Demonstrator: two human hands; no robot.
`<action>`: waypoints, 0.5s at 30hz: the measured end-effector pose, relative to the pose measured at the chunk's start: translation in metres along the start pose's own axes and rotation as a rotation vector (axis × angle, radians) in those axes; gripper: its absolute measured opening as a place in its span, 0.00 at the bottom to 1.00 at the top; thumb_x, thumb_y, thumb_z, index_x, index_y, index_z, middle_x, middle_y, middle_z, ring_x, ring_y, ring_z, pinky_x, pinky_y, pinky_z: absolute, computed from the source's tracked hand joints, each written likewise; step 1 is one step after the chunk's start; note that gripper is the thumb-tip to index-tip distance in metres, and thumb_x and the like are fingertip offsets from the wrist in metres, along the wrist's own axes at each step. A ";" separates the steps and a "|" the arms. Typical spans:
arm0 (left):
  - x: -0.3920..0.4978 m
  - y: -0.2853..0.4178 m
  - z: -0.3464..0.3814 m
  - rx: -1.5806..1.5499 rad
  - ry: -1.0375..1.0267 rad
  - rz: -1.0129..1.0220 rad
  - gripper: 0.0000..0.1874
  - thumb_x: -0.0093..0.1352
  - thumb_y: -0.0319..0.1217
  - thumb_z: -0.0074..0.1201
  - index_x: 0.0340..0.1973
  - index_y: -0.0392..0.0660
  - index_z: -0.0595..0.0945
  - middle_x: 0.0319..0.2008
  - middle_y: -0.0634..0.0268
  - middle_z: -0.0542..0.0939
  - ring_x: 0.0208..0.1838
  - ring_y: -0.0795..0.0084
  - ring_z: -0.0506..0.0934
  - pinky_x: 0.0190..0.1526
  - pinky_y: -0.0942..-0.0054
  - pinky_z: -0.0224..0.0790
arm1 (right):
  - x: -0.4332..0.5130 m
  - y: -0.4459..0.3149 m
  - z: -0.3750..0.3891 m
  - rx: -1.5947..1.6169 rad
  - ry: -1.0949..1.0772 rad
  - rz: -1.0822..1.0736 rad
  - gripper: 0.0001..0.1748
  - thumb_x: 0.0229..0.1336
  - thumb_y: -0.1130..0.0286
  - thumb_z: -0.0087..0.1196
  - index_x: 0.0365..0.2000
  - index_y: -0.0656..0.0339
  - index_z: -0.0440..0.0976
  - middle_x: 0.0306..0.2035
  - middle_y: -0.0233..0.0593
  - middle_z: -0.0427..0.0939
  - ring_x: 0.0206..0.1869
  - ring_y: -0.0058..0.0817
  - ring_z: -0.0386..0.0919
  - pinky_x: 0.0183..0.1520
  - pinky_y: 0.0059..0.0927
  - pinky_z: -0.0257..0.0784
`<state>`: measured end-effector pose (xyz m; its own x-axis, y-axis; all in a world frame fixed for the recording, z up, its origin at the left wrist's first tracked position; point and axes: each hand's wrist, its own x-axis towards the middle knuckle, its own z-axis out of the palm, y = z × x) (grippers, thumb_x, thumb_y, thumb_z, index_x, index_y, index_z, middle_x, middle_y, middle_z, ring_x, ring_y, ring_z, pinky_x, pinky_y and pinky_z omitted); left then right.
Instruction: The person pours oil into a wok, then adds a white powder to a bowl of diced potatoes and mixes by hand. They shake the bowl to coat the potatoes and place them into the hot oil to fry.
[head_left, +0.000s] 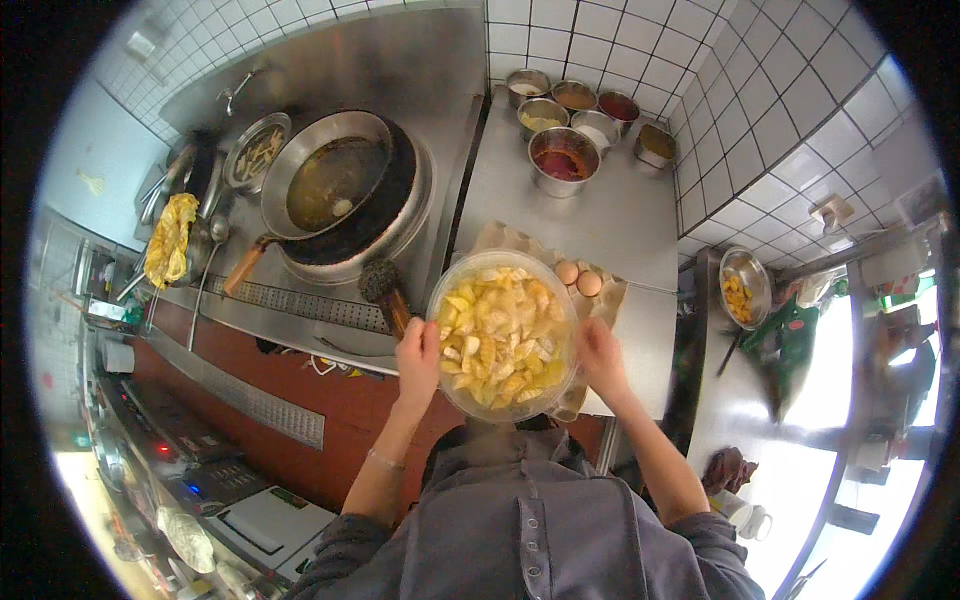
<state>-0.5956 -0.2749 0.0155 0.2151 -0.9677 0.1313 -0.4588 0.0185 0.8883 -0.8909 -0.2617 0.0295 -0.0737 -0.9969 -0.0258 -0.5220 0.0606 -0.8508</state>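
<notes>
Both my hands hold a round clear plastic tub (502, 337) up in front of my chest, filled with pale yellow chunks dusted with white powder. My left hand (418, 358) grips its left rim, and my right hand (600, 356) grips the right rim. Under the tub's far side shows a cardboard egg tray (609, 289) with brown eggs (589, 283). Just left of the tub lies a dark-bristled brush (381, 281) with a wooden handle. Further left, a wok (281, 176) with a wooden handle, holding brownish liquid and a small pale piece, sits on a blackened larger wok.
Metal pots of seasonings (566, 180) stand at the back of the steel counter (495, 187). Left of the wok are a bowl of cut strips (259, 154), a long-handled ladle (218, 229) and a yellow crumpled item (171, 240). Another metal bowl (745, 289) is at right.
</notes>
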 end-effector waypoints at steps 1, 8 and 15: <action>0.002 0.002 0.004 0.019 0.072 0.024 0.15 0.73 0.30 0.48 0.26 0.37 0.64 0.19 0.57 0.63 0.24 0.70 0.62 0.28 0.68 0.61 | 0.003 -0.004 0.001 -0.030 -0.029 -0.071 0.07 0.63 0.72 0.51 0.36 0.66 0.67 0.22 0.38 0.70 0.25 0.27 0.69 0.31 0.32 0.69; -0.001 0.008 0.007 -0.096 0.074 -0.111 0.15 0.73 0.29 0.48 0.27 0.38 0.63 0.18 0.57 0.64 0.22 0.71 0.63 0.26 0.67 0.61 | 0.020 0.001 -0.008 0.079 -0.102 -0.117 0.04 0.64 0.74 0.49 0.34 0.63 0.67 0.23 0.33 0.72 0.25 0.18 0.69 0.28 0.27 0.68; -0.042 0.008 0.036 -0.384 -0.279 -0.450 0.12 0.75 0.29 0.45 0.29 0.37 0.67 0.21 0.62 0.72 0.27 0.72 0.77 0.28 0.73 0.71 | 0.089 0.031 -0.021 0.066 -0.045 0.091 0.08 0.63 0.69 0.50 0.35 0.65 0.70 0.24 0.35 0.73 0.28 0.23 0.70 0.34 0.29 0.68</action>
<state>-0.6390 -0.2428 0.0012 0.0584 -0.9299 -0.3630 -0.0248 -0.3649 0.9307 -0.9309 -0.3479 0.0120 -0.0788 -0.9888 -0.1265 -0.4577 0.1486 -0.8766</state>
